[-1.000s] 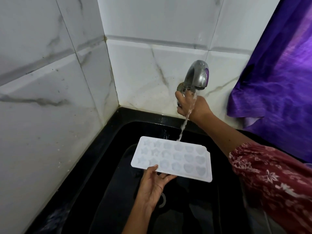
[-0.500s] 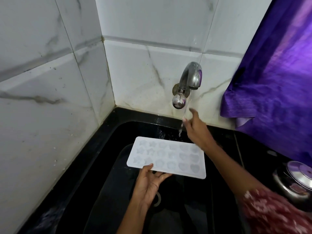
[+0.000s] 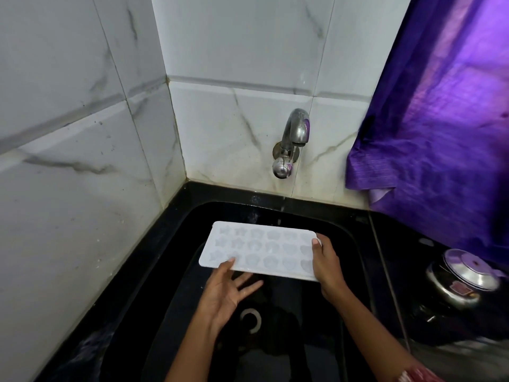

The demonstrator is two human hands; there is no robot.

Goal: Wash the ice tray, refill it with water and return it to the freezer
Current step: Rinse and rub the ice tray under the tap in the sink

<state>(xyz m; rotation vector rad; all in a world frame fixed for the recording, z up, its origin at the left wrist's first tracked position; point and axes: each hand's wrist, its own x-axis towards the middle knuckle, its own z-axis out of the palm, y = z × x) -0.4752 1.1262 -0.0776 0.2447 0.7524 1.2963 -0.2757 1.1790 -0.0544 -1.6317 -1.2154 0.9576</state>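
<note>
A white ice tray (image 3: 261,249) with star and heart shaped cells hangs level over the black sink (image 3: 349,244). My right hand (image 3: 326,264) grips its right end, thumb on top. Palm up and fingers spread, my left hand (image 3: 228,290) lies just in front of and below the tray's front-left edge, with only the thumb tip touching that edge. The steel tap (image 3: 296,132) sticks out of the back wall above the tray. Only a thin trickle of water (image 3: 282,206) falls from it, behind the tray's far edge.
Marble-look tiled walls close the left and back sides. The sink drain (image 3: 250,321) lies below my hands. A purple curtain (image 3: 440,133) hangs at the right. Under it a steel pot with a lid (image 3: 462,279) stands on the black counter.
My right hand left the tap handle, came down and took the tray's right end. The stream thinned to a trickle. My left hand loosened its hold and slid out from under the tray.
</note>
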